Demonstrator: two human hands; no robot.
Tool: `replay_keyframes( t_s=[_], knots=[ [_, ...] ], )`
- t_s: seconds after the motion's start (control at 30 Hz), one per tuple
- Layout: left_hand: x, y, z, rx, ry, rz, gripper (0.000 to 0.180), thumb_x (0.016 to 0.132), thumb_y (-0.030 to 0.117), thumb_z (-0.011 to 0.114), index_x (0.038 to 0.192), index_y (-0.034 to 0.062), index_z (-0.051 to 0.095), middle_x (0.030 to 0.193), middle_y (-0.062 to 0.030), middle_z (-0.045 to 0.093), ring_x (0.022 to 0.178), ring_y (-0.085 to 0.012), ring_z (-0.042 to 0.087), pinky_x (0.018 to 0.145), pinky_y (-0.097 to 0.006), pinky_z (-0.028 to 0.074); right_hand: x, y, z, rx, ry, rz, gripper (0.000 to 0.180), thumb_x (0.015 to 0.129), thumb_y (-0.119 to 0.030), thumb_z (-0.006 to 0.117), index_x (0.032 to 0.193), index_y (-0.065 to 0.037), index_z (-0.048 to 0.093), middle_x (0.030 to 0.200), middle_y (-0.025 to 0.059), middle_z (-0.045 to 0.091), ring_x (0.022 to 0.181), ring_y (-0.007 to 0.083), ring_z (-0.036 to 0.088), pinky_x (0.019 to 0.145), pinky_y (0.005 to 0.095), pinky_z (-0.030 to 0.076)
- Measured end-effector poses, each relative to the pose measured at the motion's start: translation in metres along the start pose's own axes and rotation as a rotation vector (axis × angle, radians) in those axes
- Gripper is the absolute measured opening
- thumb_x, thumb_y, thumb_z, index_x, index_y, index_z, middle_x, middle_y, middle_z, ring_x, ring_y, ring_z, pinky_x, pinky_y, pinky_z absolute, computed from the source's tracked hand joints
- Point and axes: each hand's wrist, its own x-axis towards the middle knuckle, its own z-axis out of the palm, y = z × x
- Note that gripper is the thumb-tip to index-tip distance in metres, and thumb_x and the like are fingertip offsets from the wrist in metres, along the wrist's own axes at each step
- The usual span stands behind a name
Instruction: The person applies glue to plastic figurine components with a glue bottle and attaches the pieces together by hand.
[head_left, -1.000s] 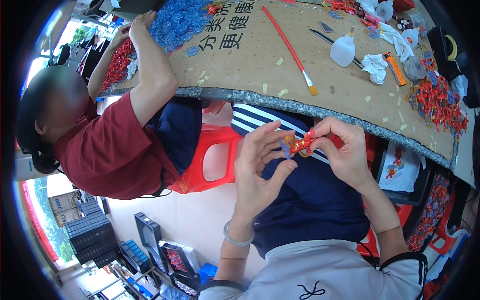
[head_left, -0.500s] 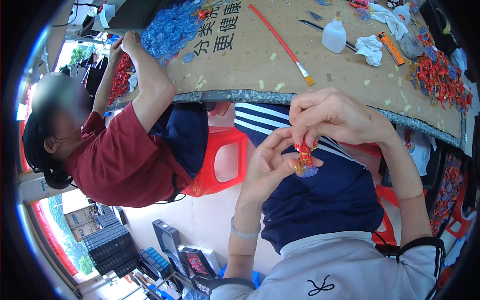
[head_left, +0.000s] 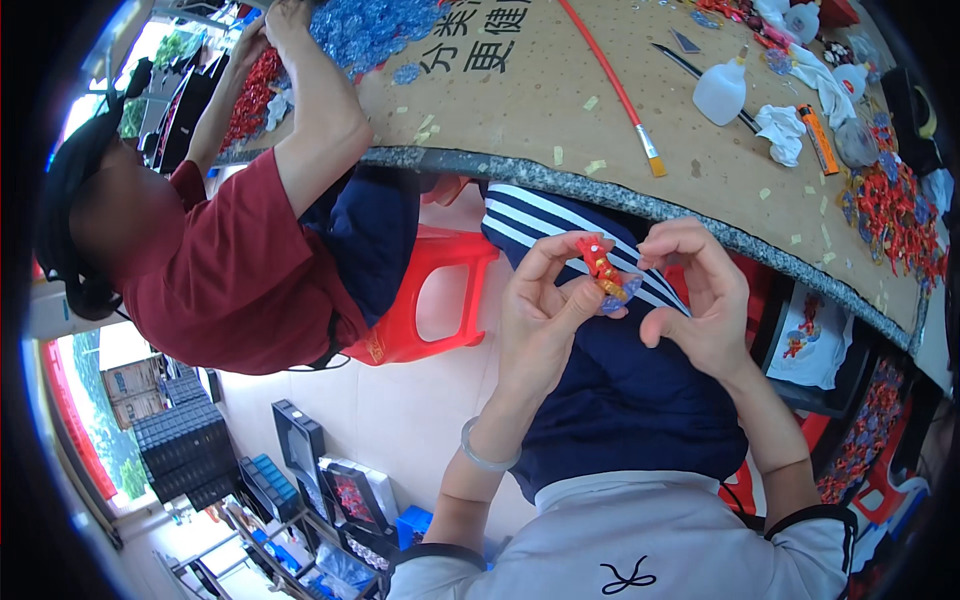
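My left hand (head_left: pixel 545 315) pinches a small red and gold ornament (head_left: pixel 603 270) with a bluish clear base, held over my lap below the table edge. My right hand (head_left: pixel 700 300) sits just to the right of the ornament, its fingers curled and its thumb tip close to the piece, apart from it as far as I can see. A pale bangle (head_left: pixel 482 455) circles my left wrist. I wear dark blue trousers with white stripes (head_left: pixel 620 390).
A brown table (head_left: pixel 700 160) bears a red-handled brush (head_left: pixel 618 92), a white glue bottle (head_left: pixel 720 92), crumpled tissue (head_left: pixel 780 130) and piles of red pieces (head_left: pixel 895 215) and blue pieces (head_left: pixel 375 28). A person in a red shirt (head_left: pixel 235 275) sits at left by a red stool (head_left: pixel 420 300).
My hands have lowered and spread a little; the right hand has let go of the ornament, which now stays pinched in the left fingers. The view has shifted slightly.
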Motion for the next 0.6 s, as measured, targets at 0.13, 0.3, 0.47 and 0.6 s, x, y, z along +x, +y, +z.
replay_keyframes(
  t_s=[0.13, 0.3, 0.47, 0.6],
  knots=[
    [-0.003, -0.01, 0.003, 0.107, 0.105, 0.138, 0.034, 0.088, 0.002, 0.063, 0.118, -0.0044, 0.048, 0.114, -0.0113, 0.052, 0.095, -0.0192, 0.064, 0.077, -0.027, 0.055, -0.008, 0.013, 0.017, -0.066, 0.038, 0.072, 0.043, 0.069, -0.019, 0.082, 0.103, -0.002, 0.062, 0.1, 0.0063, 0.057, 0.084, 0.0128, 0.052, 0.076, 0.025, 0.043],
    [-0.009, -0.001, 0.006, 0.14, 0.163, 0.091, 0.029, 0.091, 0.006, 0.06, 0.116, -0.0046, 0.05, 0.109, -0.0116, 0.057, 0.094, -0.0175, 0.064, 0.074, -0.026, 0.055, -0.006, 0.025, 0.011, 0.073, 0.013, 0.18, 0.035, 0.073, -0.014, 0.08, 0.101, 0.0, 0.064, 0.098, 0.0064, 0.06, 0.087, 0.0122, 0.055, 0.079, 0.0257, 0.045],
    [-0.011, 0.014, -0.012, 0.388, 0.122, 0.165, 0.018, 0.09, 0.006, 0.061, 0.102, -0.0065, 0.058, 0.1, -0.0112, 0.062, 0.088, -0.0149, 0.065, 0.07, -0.024, 0.054, -0.003, 0.025, 0.004, 0.519, -0.168, 0.381, 0.034, 0.079, -0.011, 0.075, 0.105, 0.004, 0.06, 0.097, 0.008, 0.063, 0.089, 0.0117, 0.062, 0.081, 0.0242, 0.05],
    [-0.005, 0.027, -0.019, 0.45, -0.035, 0.119, 0.011, 0.086, 0.002, 0.065, 0.093, -0.0063, 0.063, 0.09, -0.0094, 0.064, 0.078, -0.0128, 0.064, 0.067, -0.022, 0.052, -0.004, 0.026, 0.002, 0.507, -0.226, 0.427, 0.038, 0.078, -0.019, 0.077, 0.103, 0.003, 0.059, 0.092, 0.0073, 0.064, 0.084, 0.0122, 0.063, 0.08, 0.0247, 0.051]
  ],
)
